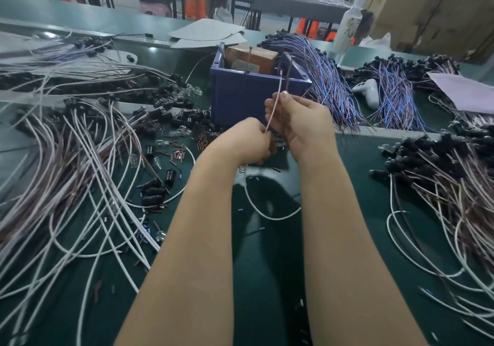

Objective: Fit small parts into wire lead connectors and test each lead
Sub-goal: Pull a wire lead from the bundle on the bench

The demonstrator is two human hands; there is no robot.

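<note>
We see the left hand curled tight around the lower part of a wire lead, just above the green table. The right hand is touching it from the right and pinches the same lead higher up between thumb and fingers, so that the pinkish strand stands upright with its bare tip in front of the blue bin. The lead's white tail hangs from the left hand and loops down between our forearms. Left of the hands, small parts lie scattered on the table, and beyond them a tangled heap of leads. To the right lies a second heap with black connectors. Blue-violet wires hang beside the bin.
</note>
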